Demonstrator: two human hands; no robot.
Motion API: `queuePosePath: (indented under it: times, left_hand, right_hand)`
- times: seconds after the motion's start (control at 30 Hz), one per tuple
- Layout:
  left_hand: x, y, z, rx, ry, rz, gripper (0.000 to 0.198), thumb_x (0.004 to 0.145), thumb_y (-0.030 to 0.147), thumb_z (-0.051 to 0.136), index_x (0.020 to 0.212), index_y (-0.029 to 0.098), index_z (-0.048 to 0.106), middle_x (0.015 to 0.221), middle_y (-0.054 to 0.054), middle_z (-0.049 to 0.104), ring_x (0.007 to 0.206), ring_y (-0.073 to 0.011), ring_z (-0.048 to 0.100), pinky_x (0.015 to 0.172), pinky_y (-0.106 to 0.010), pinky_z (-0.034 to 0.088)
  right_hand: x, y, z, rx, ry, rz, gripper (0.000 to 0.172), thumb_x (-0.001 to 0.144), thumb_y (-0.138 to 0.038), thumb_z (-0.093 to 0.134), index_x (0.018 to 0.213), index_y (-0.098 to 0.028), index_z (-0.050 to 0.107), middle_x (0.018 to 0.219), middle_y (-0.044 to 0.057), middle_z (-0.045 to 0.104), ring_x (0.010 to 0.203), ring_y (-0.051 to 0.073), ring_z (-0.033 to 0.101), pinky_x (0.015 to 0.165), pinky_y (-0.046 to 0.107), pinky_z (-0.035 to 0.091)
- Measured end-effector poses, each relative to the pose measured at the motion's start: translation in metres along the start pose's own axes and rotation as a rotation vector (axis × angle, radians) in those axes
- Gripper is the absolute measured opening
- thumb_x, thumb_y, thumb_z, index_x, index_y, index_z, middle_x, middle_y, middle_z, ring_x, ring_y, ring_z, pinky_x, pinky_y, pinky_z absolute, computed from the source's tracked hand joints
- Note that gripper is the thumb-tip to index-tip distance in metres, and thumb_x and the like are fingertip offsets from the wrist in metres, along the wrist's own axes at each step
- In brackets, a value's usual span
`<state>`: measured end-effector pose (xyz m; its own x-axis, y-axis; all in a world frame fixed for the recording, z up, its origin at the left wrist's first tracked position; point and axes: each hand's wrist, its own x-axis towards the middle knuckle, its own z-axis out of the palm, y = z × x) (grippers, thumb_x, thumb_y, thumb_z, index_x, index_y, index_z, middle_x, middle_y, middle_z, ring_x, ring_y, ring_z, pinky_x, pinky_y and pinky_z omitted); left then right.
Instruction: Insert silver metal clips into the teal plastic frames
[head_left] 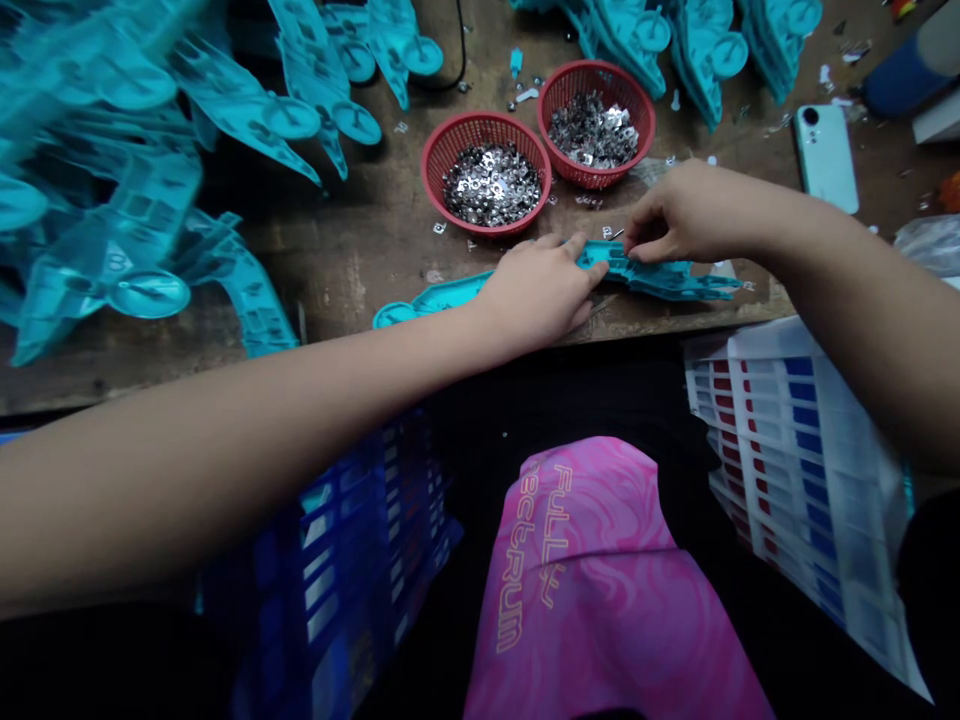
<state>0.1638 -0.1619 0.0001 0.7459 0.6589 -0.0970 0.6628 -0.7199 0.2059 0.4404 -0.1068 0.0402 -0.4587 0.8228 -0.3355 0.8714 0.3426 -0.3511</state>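
Note:
A long turquoise plastic part (pixel 442 295) lies along the front edge of the wooden table, with ribs and small slots on its upper side. My left hand (pixel 540 290) rests over its middle and holds it down, index finger and thumb on the plastic. At the part's right half, my right hand (pixel 675 215) is closed in a pinch just above the slots. A thin dark sliver shows beside those fingertips; what they hold is too small to make out. Just behind stand two red baskets, one with shiny metal pieces (pixel 491 185), the other with similar metal clips (pixel 596 132).
Turquoise parts (pixel 135 220) are heaped at the left, and more (pixel 645 40) lie at the back. A phone (pixel 827 158) lies at the right. Below the table edge are a blue crate (pixel 352 560) and a white crate (pixel 832 480).

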Motion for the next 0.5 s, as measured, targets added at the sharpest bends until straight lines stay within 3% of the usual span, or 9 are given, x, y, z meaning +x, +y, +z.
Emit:
queuePosePath:
  times: [0.1,0.17,0.23,0.3,0.37,0.5]
  left_hand:
    - [0.002,-0.005,0.006,-0.073,0.031,0.0,0.056,0.117,0.031,0.078,0.173,0.024,0.08,0.198,-0.021,0.061,0.172,-0.0509,0.068,0.145,-0.069,0.055]
    - [0.004,-0.006,0.006,-0.108,0.026,-0.02,0.057,0.116,0.031,0.08,0.173,0.023,0.077,0.203,-0.021,0.056,0.176,-0.0531,0.064,0.147,-0.07,0.051]
    - [0.005,-0.006,0.003,-0.109,0.001,-0.042,0.055,0.117,0.031,0.078,0.171,0.022,0.076,0.197,-0.022,0.063,0.17,-0.0515,0.069,0.144,-0.068,0.053]
    - [0.005,-0.004,-0.004,-0.076,-0.019,-0.047,0.052,0.117,0.031,0.075,0.168,0.02,0.077,0.185,-0.022,0.072,0.159,-0.0491,0.077,0.139,-0.065,0.057]
    - [0.004,-0.001,-0.01,-0.021,-0.031,-0.041,0.053,0.116,0.032,0.074,0.167,0.018,0.077,0.175,-0.024,0.077,0.151,-0.0491,0.081,0.135,-0.065,0.059]
    - [0.002,0.0,-0.02,0.075,-0.105,-0.051,0.062,0.114,0.037,0.077,0.171,0.013,0.073,0.165,-0.028,0.079,0.148,-0.0516,0.082,0.131,-0.065,0.061]
  right_hand:
    - [-0.004,-0.009,-0.013,-0.035,-0.007,0.027,0.024,0.102,-0.009,0.103,0.121,-0.023,0.104,0.108,0.007,0.098,0.098,0.029,0.088,0.097,0.045,0.061]
    - [-0.005,-0.012,-0.028,-0.072,0.102,0.076,0.032,0.106,-0.007,0.101,0.134,-0.023,0.105,0.119,0.009,0.1,0.106,0.029,0.091,0.099,0.044,0.06]
    - [-0.001,-0.01,-0.041,-0.193,0.2,0.179,0.034,0.113,-0.008,0.094,0.143,-0.021,0.103,0.129,0.012,0.1,0.117,0.03,0.091,0.101,0.046,0.057]
    - [0.007,-0.005,-0.043,-0.38,0.134,0.296,0.037,0.116,-0.007,0.089,0.148,-0.02,0.102,0.137,0.018,0.098,0.123,0.033,0.09,0.098,0.049,0.051]
    - [0.016,-0.001,-0.034,-0.535,-0.036,0.325,0.041,0.118,-0.006,0.087,0.154,-0.02,0.1,0.145,0.024,0.095,0.125,0.036,0.088,0.092,0.05,0.045]
    - [0.028,0.005,-0.011,-0.709,-0.15,0.114,0.036,0.125,-0.006,0.071,0.152,-0.01,0.096,0.148,0.027,0.092,0.12,0.034,0.086,0.083,0.044,0.038]
